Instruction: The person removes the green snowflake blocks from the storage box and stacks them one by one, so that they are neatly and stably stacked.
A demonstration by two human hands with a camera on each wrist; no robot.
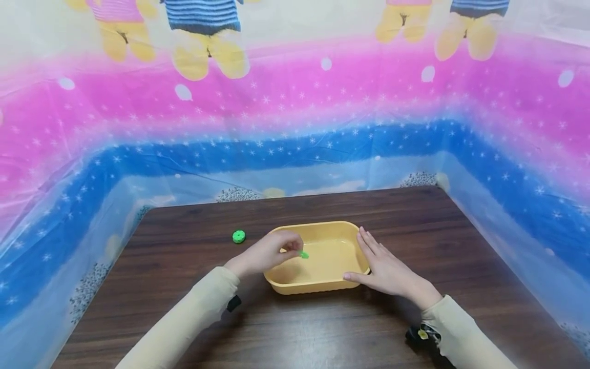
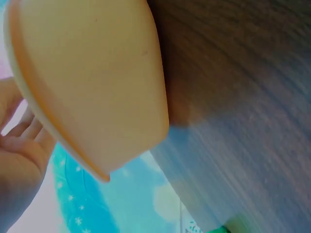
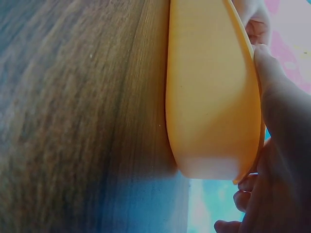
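Observation:
In the head view my left hand point(image 1: 281, 248) reaches over the left end of a yellow plastic basin point(image 1: 318, 287). Its thumb and fingertips pinch a small bright green piece point(image 1: 304, 254) above the basin's inside; the fingers cover too much of it to tell its kind. My right hand point(image 1: 389, 269) lies against the basin's right end, fingers straight along the rim and thumb stretched over the near rim. Both wrist views show the basin's outer wall, with the left hand point(image 2: 24, 150) and the right hand point(image 3: 282, 145) at its rim.
A small round green disc point(image 1: 238, 236) with a scalloped edge sits on the dark wooden table point(image 1: 295, 333), left of the basin. Behind the table's far edge hangs a printed pink and blue cloth point(image 1: 295, 113), which also runs along both sides.

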